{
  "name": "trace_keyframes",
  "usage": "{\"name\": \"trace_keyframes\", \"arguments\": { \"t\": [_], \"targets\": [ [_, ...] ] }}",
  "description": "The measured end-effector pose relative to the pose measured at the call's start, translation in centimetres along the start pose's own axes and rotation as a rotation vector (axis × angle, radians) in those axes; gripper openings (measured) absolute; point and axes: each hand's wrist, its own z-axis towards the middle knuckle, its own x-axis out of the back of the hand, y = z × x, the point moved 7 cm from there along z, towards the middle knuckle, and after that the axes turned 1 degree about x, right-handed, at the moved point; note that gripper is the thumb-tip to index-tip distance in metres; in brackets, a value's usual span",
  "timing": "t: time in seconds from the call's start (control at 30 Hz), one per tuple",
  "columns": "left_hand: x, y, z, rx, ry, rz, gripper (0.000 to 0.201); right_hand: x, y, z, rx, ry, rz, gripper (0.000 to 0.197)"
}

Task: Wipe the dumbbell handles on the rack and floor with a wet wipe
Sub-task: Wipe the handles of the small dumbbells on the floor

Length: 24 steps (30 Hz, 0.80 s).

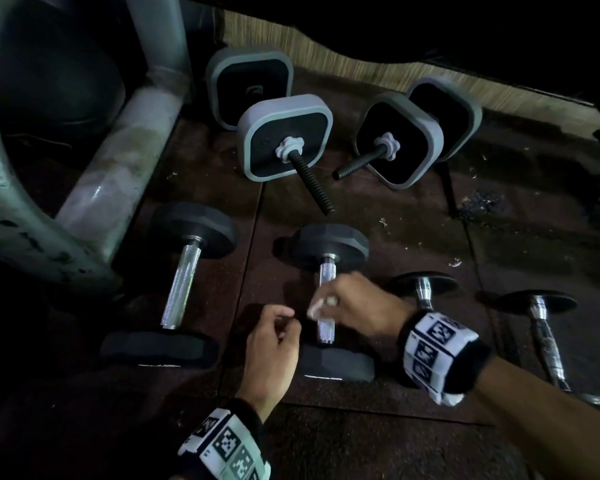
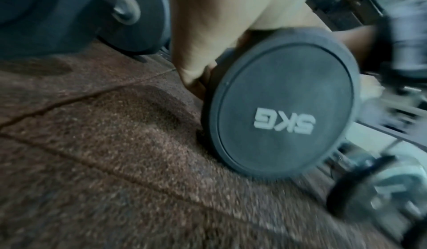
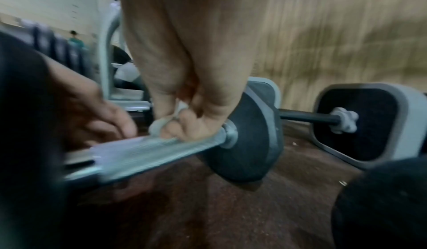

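Right hand (image 1: 355, 304) pinched our crumpled white wet wipe (image 3: 161, 123) on the knurled chrome handle (image 1: 326, 299) | left hand (image 1: 274, 344) loosely curled, empty | dumbbell seemed heavy, handle grippy.

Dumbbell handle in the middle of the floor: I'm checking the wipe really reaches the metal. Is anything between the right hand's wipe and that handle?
Nothing visible. The right hand pinches the wet wipe and holds it against the knurled handle. The left hand hovers beside the handle, off it.
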Motion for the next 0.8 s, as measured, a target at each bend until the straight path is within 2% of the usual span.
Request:
{"name": "trace_keyframes", "arguments": {
  "t": [0.07,0.13,0.23,0.3,0.37,0.43,0.53,0.57,0.6,0.7,0.8],
  "targets": [
    [-0.1,-0.6,0.6,0.049,-0.098,-0.054,0.016,-1.5,-0.5,-1.2,-0.005,-0.162,-0.010,0.013],
    [-0.2,-0.5,0.9,0.074,-0.241,-0.092,0.017,-1.9,-0.5,-2.0,-0.012,-0.158,0.098,0.014],
    [-0.6,1.8,0.5,-0.002,-0.458,-0.124,0.020,-1.8,0.4,-3.3,-0.093,0.034,0.636,0.013],
    [-0.7,3.0,0.3,-0.077,-0.493,-0.165,0.020,-2.3,1.3,-4.4,-0.155,0.196,0.953,0.018],
    [-1.0,3.6,1.0,-0.102,-0.486,-0.160,0.017,-3.1,2.1,-5.4,-0.225,0.402,1.132,0.022],
    [-1.0,3.4,2.5,-0.105,-0.400,-0.102,0.011,-3.8,2.7,-5.8,-0.295,0.639,1.221,0.018],
    [0.6,3.6,6.5,-0.203,-0.053,0.145,0.007,-4.4,3.3,-6.3,-0.409,0.908,1.171,0.019],
    [0.9,3.9,7.7,-0.234,0.031,0.238,0.006,-4.5,3.5,-6.4,-0.435,0.945,1.153,0.023],
    [0.9,4.5,8.7,-0.257,0.060,0.308,0.003,-4.6,3.6,-6.4,-0.452,0.958,1.137,0.026],
    [-1.3,5.6,9.5,-0.339,-0.066,0.390,0.008,-4.5,3.5,-6.5,-0.461,0.931,1.099,0.032],
    [-3.3,5.9,8.2,-0.419,-0.203,0.416,0.016,-4.3,3.2,-6.3,-0.464,0.902,1.075,0.032]
  ]
}}
